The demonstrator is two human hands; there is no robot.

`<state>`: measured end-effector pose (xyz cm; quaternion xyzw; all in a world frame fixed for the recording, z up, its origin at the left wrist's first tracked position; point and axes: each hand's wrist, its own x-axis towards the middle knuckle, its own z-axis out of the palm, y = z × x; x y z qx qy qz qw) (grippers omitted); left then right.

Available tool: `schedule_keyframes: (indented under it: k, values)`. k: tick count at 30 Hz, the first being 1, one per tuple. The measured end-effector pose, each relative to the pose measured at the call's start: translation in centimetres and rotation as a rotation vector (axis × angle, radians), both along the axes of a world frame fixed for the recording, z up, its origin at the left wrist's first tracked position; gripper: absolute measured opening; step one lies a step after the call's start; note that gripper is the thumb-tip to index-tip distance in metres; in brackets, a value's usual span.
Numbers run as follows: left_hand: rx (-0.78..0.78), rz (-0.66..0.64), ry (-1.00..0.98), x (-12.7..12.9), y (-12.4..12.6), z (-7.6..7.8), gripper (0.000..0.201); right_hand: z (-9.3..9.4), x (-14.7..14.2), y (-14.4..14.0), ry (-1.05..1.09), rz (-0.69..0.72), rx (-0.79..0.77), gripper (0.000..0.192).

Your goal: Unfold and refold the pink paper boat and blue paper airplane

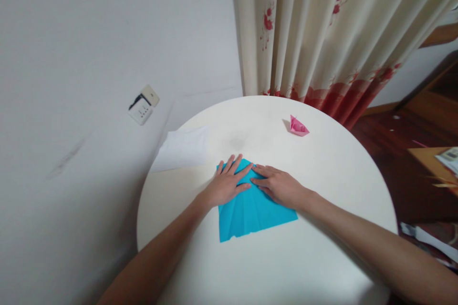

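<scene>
Head view showed turquoise paper beneath the wide-spread left hand and narrowly spread right hand, its ragged side toward the near edge of the surface.

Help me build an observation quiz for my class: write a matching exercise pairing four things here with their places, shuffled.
Things
1. Blue creased paper
2. Pink folded-paper boat
3. White paper
4. Floral curtain

Places
A. On the left side of the round table, near the wall
B. Hanging beyond the table's far edge
C. Under the left hand and the right hand
D. On the far right part of the table, apart from both hands

Pairs: 1-C, 2-D, 3-A, 4-B
</scene>
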<state>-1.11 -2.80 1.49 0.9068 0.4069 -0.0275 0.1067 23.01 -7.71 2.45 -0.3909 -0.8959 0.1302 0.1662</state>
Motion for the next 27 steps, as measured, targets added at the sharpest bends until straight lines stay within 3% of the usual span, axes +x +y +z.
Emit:
schedule_keyframes:
  k: [4, 9, 27]
  values:
    - [-0.011, 0.018, 0.002, 0.2, -0.3, 0.3, 0.055, 0.1, 0.1, 0.0, 0.002, 0.023, 0.002, 0.036]
    - [0.023, 0.129, -0.037, 1.3, -0.7, 0.2, 0.053, 0.1, 0.2, 0.1, 0.011, 0.032, 0.007, 0.034]
    - [-0.031, 0.141, 0.004, 1.5, -0.6, 0.4, 0.084, 0.8, 1.1, 0.3, 0.035, 0.06, -0.039, 0.031]
